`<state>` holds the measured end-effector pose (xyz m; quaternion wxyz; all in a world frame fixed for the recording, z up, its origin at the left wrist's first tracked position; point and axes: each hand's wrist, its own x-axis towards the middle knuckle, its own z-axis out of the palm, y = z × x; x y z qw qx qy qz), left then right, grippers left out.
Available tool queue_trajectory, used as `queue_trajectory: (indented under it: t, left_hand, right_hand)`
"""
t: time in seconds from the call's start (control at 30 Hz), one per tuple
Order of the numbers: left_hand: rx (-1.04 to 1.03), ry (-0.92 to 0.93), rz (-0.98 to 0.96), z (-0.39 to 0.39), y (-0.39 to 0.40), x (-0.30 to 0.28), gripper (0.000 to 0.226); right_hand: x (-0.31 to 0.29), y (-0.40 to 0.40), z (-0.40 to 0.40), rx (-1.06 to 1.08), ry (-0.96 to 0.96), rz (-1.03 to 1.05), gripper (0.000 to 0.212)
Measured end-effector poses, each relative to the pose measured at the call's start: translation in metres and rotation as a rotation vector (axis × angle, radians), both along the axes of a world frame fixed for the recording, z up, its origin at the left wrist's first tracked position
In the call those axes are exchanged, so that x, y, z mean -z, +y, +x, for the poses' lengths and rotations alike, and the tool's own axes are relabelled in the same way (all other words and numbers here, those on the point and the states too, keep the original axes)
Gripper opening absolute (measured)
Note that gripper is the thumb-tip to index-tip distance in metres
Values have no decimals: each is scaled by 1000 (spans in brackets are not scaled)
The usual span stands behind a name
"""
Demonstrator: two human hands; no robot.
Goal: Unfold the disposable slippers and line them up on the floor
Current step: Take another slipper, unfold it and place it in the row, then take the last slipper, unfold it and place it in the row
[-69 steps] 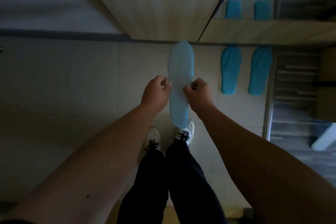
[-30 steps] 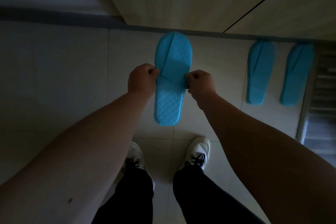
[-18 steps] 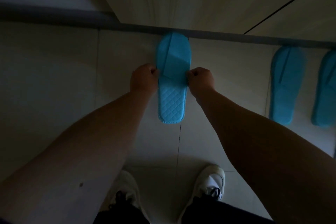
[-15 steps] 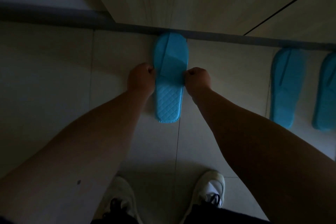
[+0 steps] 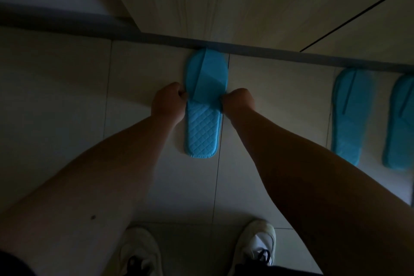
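Slippers (image 5: 349,116) lie placed at the frame's right edge; a third slipper (image 5: 202,116), mid-frame on the floor (image 5: 280,96), is pinched by left hand (image 5: 168,102) and right hand (image 5: 238,102), seemingly awaiting release.

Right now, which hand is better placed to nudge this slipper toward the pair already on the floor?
Left hand, probably: it grips the slipper on the side away from the pair, so it could push across.

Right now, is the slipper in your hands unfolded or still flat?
Partly unfolded. The slipper has its strap folded forward over the toe, quilted insole bared, yet the strap looks creased and flat, not raised. Left hand and right hand pinch its sides.
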<state>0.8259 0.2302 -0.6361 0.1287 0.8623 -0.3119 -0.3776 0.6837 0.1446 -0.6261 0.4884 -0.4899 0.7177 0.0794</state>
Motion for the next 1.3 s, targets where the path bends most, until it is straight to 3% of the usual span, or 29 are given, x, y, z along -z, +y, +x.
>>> queue_trajectory:
  t: [0.2,0.37,0.57,0.93,1.13,1.3]
  left_hand:
    - [6,31,3,3,-2,1,19]
    - [115,-105,88,-2,2,-25,27]
    - [307,-187,101,-17,35,-124,34]
    - [879,-416,-67,-63,65,-364,46]
    - [1135,-460,-160,-102,55,-422,69]
    - [1302,-489,-214,-159,51,-446,71]
  right_hand:
    - [-1,0,3,-4,6,2,12]
    - [-29,3,-12,-185,102,-82,25]
    - [-125,44,-51,-394,242,-179,29]
    - [-340,121,-94,-527,264,-486,51]
    - [-399,149,-131,-447,356,-466,67]
    - [-425,168,-188,-363,393,-438,71]
